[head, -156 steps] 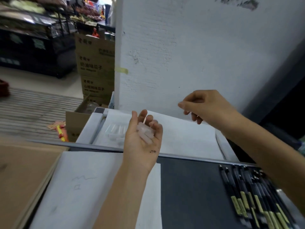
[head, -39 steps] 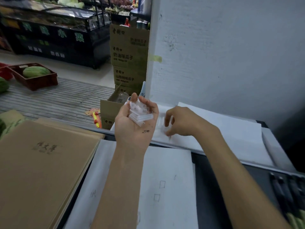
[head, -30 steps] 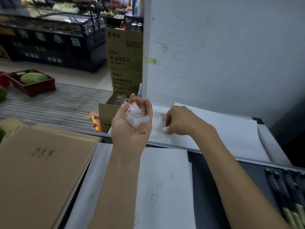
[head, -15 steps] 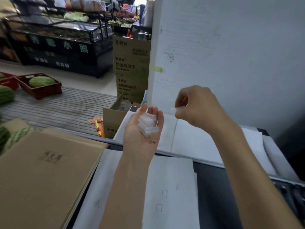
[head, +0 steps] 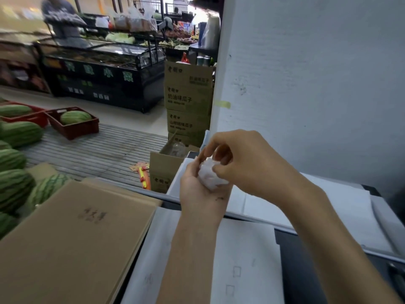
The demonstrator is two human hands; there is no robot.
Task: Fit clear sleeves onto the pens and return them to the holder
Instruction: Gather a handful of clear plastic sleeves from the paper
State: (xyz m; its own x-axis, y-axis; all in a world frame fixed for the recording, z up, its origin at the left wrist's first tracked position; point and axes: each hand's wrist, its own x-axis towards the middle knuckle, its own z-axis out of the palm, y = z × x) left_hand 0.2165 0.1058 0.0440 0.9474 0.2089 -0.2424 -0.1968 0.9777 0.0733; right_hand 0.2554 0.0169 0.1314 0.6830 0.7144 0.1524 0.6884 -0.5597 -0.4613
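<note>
My left hand point(head: 197, 191) is held palm up above the far edge of the desk, cupped around a small pile of clear sleeves point(head: 210, 177). My right hand point(head: 245, 163) hovers directly over that palm, its fingertips pressed down onto the pile. Whether it still pinches a sleeve of its own is hidden by the fingers. No whole pen shows; only a dark sliver of the pen holder point(head: 397, 273) reaches in at the right edge.
White paper sheets point(head: 245, 270) lie on the dark desk, with more paper point(head: 341, 207) behind. A brown cardboard sheet point(head: 72, 244) lies at left. A white wall point(head: 306, 84) rises close ahead. Cardboard boxes point(head: 188, 102), watermelons point(head: 17, 132) and a person point(head: 63, 25) are beyond.
My right hand picked a clear sleeve off the far paper, lifted it, and has come down onto the pile in my left palm. The view has swung left, away from the pens.
</note>
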